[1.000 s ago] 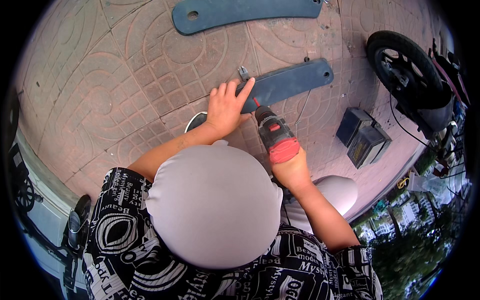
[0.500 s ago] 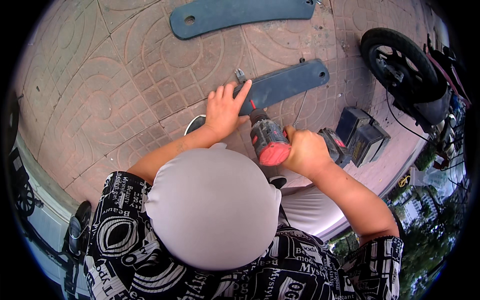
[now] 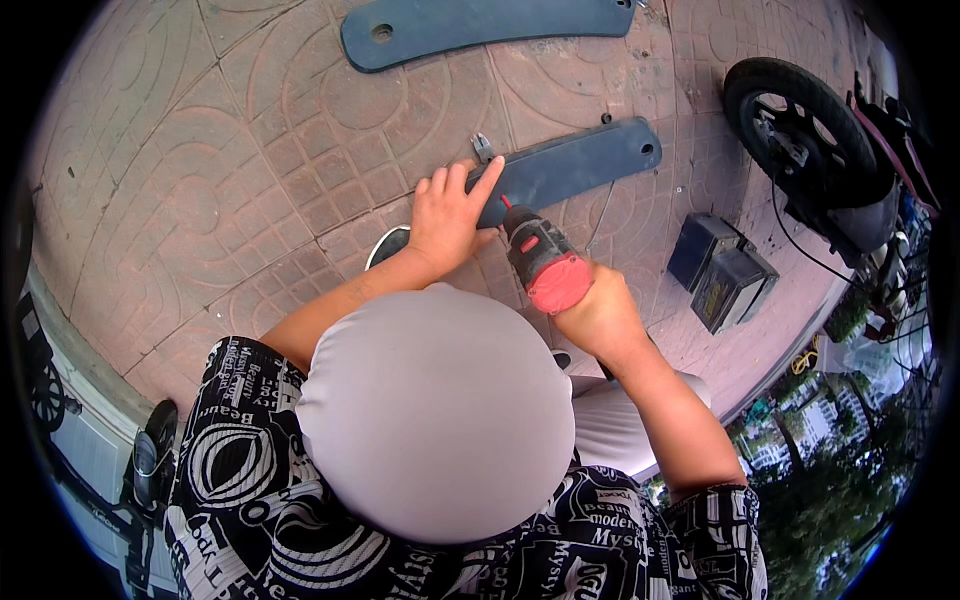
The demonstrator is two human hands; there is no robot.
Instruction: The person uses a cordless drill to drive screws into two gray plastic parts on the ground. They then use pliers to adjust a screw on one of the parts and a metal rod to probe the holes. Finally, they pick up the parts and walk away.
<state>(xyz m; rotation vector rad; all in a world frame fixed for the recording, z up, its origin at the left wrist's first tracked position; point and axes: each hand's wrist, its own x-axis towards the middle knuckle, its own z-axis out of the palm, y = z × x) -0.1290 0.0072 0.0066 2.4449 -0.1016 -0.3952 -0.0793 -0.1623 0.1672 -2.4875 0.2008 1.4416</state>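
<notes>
A long dark blue-grey strip (image 3: 573, 168) with rounded corners and a hole near its right end lies on the paving. My left hand (image 3: 445, 215) holds down its left end, fingers over the far side and thumb by the near edge; that end is hidden under the hand. In my right hand (image 3: 603, 312) is a red and black cordless drill (image 3: 545, 262), gripped by its handle. Its red-marked bit points at the strip just right of my left hand, and the tip appears to meet the surface. My right hand covers the drill's lower part.
A similar strip (image 3: 490, 22) lies farther away. Small metal jaws (image 3: 483, 148) poke out beyond my left hand. Two dark box-shaped blocks (image 3: 722, 268) stand right of the drill, near a motorbike wheel (image 3: 795, 130). A thin wire (image 3: 603, 215) lies by the strip.
My right hand and forearm have swung left, turning the drill; its battery end, visible before, is now hidden. The bit stays at about the same spot, and my left hand has barely moved.
</notes>
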